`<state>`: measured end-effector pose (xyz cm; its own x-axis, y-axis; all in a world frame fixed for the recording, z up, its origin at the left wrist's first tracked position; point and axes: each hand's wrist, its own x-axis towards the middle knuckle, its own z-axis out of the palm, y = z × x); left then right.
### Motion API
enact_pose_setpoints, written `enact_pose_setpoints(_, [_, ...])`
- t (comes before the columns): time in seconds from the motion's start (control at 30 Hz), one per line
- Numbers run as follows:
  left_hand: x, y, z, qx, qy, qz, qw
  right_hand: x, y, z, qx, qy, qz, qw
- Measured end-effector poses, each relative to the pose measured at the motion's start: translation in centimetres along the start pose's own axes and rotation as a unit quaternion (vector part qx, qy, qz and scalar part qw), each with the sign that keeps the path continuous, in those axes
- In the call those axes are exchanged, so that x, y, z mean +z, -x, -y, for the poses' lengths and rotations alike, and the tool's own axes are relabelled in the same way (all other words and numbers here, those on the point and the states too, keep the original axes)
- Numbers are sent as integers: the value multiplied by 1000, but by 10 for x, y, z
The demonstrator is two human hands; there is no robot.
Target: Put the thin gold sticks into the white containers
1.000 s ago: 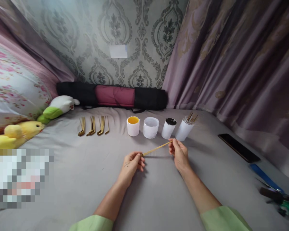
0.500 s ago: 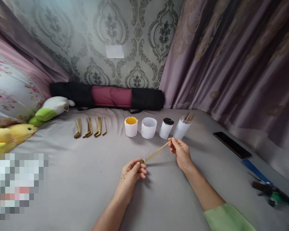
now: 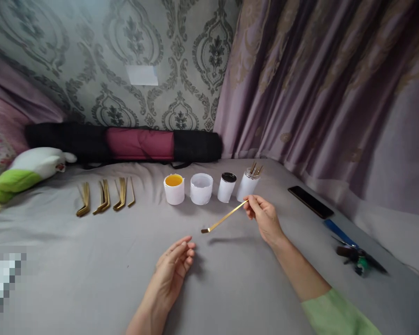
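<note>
1. Gold-coloured and slim, one stick [image 3: 227, 217] is held above the grey cloth [image 3: 230, 293], with its shadow lying separately on the fabric. Its long axis slants from near left to far right, and a dark tip [image 3: 205, 231] marks the near-left end.
2. The right hand [image 3: 266, 218] is the one on the stick: thumb and fingers pinch its far-right end, so the stick reaches out leftward and nearer from there.
3. The left hand [image 3: 172, 263] holds nothing. Its fingers are loosely curled, just to the near left of the dark tip and not touching it. The two hands are well apart.
4. Four containers stand in a row beyond the stick, left to right: one white cup [image 3: 174, 194] with yellow inside, one white tub [image 3: 201, 191], one dark-topped can [image 3: 226, 190] and one tall jar [image 3: 247, 187]. The jar, just beyond the right hand, holds several thin rods, too overlapped to count.
5. Three bundles [image 3: 104, 197] of bent gold-coloured pieces lie at far left, their number in each unclear; one lone bent piece [image 3: 132, 193] is just right of them.
6. On the right are one phone [image 3: 310, 201] and, nearer, one blue strip [image 3: 338, 232].
</note>
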<state>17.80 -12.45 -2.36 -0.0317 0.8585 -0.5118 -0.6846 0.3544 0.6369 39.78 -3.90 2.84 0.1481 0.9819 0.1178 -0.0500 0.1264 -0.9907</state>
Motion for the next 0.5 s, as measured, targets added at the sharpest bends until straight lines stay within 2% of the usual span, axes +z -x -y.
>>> enact_pose_setpoints(0.17, [2, 2, -8, -24, 58, -22, 998, -23, -16, 29, -45, 27, -34, 998])
enact_pose_setpoints(0.5, [-1, 2, -13, -46, 127, 6, 991, -57, -55, 91, -170, 79, -112, 976])
